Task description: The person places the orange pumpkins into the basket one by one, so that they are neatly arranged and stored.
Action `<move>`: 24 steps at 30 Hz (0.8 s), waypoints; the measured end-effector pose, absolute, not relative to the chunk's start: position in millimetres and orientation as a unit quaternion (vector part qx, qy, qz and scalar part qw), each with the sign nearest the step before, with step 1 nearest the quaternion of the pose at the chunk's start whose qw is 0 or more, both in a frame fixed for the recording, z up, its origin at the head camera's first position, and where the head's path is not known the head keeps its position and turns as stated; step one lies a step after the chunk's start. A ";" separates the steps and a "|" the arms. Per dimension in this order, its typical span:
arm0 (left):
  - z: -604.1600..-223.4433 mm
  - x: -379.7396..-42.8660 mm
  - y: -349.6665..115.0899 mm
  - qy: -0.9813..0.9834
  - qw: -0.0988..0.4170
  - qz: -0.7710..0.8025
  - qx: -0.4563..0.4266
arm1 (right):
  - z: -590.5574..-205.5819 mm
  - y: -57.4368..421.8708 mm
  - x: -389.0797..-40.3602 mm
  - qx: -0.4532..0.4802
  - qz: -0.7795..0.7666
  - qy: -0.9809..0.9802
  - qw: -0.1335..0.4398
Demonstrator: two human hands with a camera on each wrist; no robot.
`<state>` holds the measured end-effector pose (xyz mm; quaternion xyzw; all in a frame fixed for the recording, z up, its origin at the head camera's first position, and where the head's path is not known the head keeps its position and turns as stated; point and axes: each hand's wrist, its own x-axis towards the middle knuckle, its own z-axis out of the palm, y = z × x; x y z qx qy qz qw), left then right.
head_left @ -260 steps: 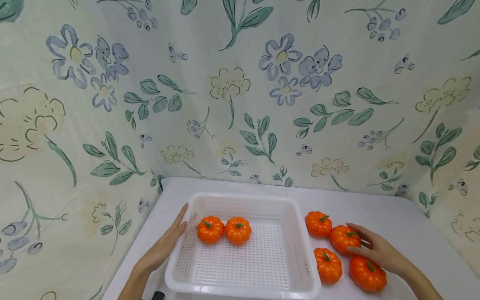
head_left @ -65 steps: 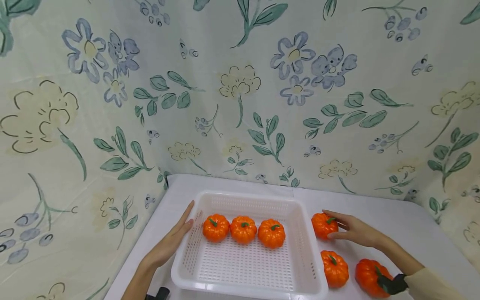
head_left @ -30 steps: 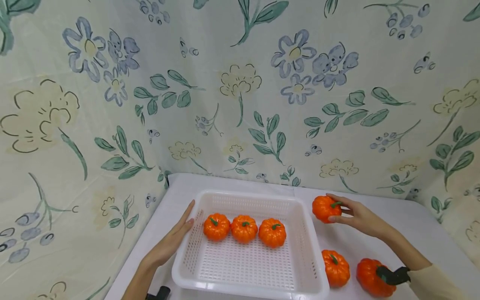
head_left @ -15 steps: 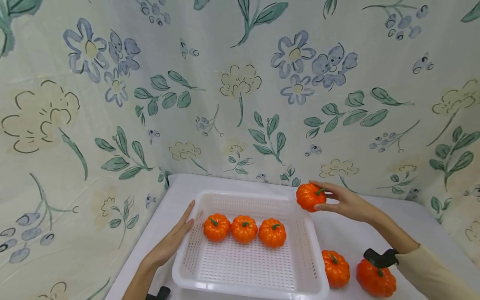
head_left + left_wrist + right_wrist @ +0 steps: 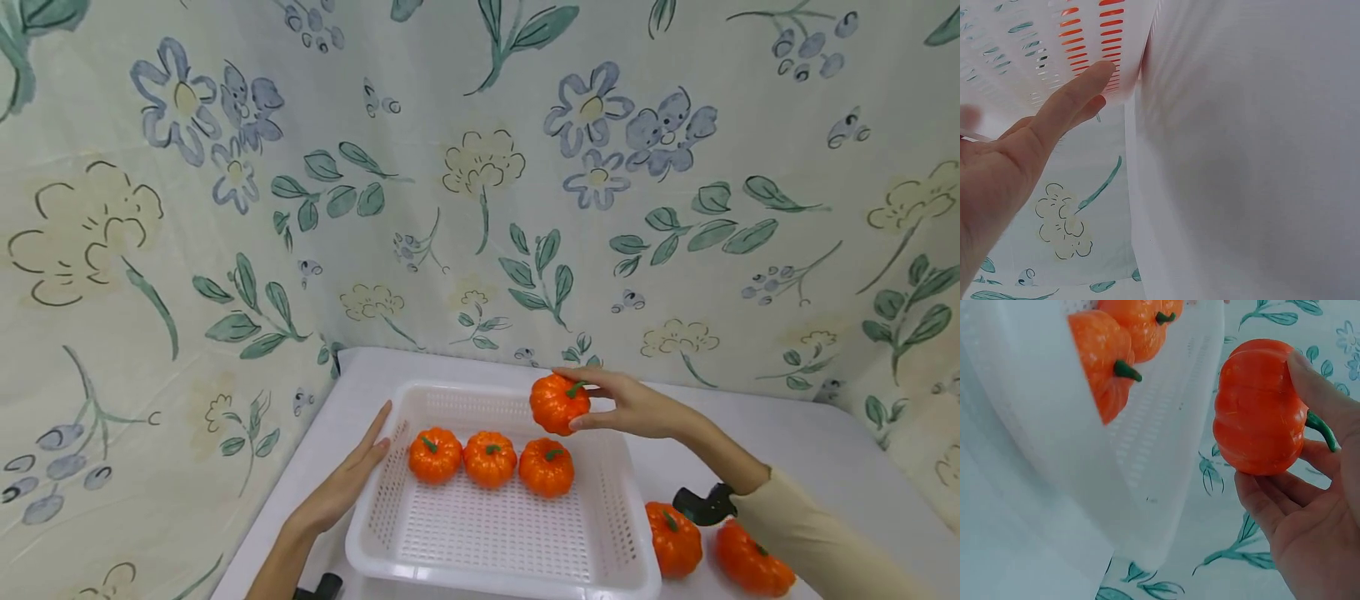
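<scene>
An orange pumpkin with a green stem (image 5: 558, 406) is gripped between the thumb and fingers of my right hand (image 5: 630, 406). It hangs over the back right part of a white perforated plastic basket (image 5: 495, 577). In the right wrist view the held pumpkin (image 5: 1260, 409) is tilted, its stem toward the palm. Inside the basket, three pumpkins (image 5: 490, 460) stand in a row near the back. My left hand (image 5: 341, 483) rests with extended fingers against the basket's left side; the left wrist view shows the fingertips (image 5: 1102, 70) touching its slotted wall.
Two more pumpkins lie on the white table right of the basket: one pumpkin (image 5: 672, 542) close to its wall, another pumpkin (image 5: 750, 560) partly behind the right sleeve (image 5: 810, 533). A floral cloth (image 5: 480, 208) hangs behind the table. Black wrist devices (image 5: 705, 505) are on both wrists.
The right hand has lifted a pumpkin from the table and carried it left over the basket. Earlier, the basket's pumpkins went from two to three. The left hand stays at the basket's side.
</scene>
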<state>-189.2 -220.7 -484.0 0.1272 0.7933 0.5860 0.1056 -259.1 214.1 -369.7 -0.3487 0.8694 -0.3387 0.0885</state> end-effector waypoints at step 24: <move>-484.5 -189.9 -220.8 0.791 0.102 0.589 0.130 | -398.1 75.1 -243.5 -0.469 -0.310 0.794 0.232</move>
